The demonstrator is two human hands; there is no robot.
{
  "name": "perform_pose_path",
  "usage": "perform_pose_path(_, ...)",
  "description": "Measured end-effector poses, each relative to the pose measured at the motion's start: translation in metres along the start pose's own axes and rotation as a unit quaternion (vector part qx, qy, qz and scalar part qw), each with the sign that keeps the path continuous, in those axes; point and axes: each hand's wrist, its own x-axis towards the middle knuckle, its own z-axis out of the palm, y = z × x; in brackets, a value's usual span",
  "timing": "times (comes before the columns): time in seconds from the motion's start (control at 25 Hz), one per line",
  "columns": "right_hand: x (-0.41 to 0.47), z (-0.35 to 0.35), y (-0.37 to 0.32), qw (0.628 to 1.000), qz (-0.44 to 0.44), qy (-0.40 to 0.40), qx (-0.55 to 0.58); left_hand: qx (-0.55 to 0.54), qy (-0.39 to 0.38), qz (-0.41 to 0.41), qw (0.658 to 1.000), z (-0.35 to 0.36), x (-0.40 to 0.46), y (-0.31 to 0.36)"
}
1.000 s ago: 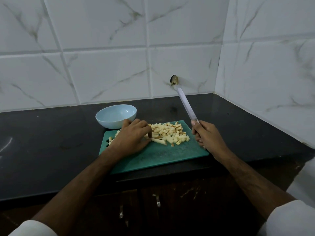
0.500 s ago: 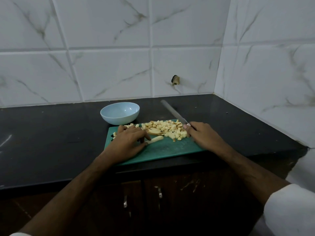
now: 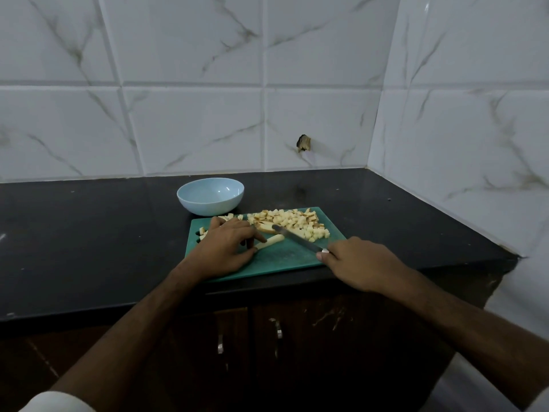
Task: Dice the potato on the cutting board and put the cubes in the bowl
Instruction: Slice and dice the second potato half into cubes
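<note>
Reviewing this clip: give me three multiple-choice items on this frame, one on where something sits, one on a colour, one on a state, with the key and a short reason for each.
1. Where does the bowl stand?
A. on the counter just beyond the cutting board's far left corner
B. on the cutting board
C. in the person's left hand

2. What colour is the cutting board?
A. white
B. green
C. black

3. What is in the bowl?
A. all the potato cubes
B. a knife
C. nothing visible

Key:
1 A: it sits on the dark counter, behind the board's corner.
2 B: the board is green under the potato cubes.
3 C: its inside looks bare; the cubes still lie on the board, where the right hand has the knife in its grip and the left hand steadies a potato strip.
</note>
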Motion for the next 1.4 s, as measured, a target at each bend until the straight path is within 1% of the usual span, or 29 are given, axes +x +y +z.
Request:
perform_pose_path(0.12,-0.003,0.012,-0.005,0.999,0.014,-0.037,0.022,-0.001,0.0,0.0,1.0,0.0,0.0,0.0)
perform_pose_path(0.2,-0.003,0.012,-0.007,0.999,0.016,-0.049,0.011,-0.002,0.002,-0.002,1.0,0.0,0.0,0.0)
perform_pose_path(0.32,-0.001,-0.002,-0.007,0.999,0.015,-0.02,-0.025,0.001,0.002,-0.001,1.0,0.0,0.0,0.0)
perform_pose_path(0.44,-0.002,-0.012,-0.011,1.0,0.008,0.014,0.009,0.001,0.004,0.002,1.0,0.001,0.001,-0.001)
perform_pose_path(0.64,-0.005,0.014,-0.02,0.998,0.012,-0.043,0.042,0.008,0.009,0.004,1.0,0.003,0.0,-0.002)
perform_pose_path(0.84,-0.003,0.011,-0.02,0.997,0.016,-0.052,0.05,-0.003,0.012,0.001,1.0,0.001,0.0,0.0)
perform_pose_path(0.96,-0.003,0.004,-0.019,1.0,0.01,-0.023,-0.003,-0.008,0.018,-0.009,1.0,0.001,-0.002,-0.001)
perform_pose_path(1.08,-0.003,-0.006,-0.018,1.0,0.009,0.03,0.002,-0.016,0.022,-0.009,1.0,0.001,-0.002,-0.001)
perform_pose_path(1.16,-0.003,-0.007,-0.02,0.999,0.0,0.038,0.004,-0.015,0.025,-0.004,1.0,0.001,-0.001,-0.002)
perform_pose_path(1.32,-0.005,0.011,-0.024,1.0,0.002,-0.016,0.014,-0.011,0.03,-0.003,0.999,0.002,-0.001,-0.002)
perform_pose_path(1.4,-0.005,0.018,-0.025,0.999,0.006,-0.029,0.032,-0.013,0.031,-0.002,0.999,0.001,-0.002,-0.002)
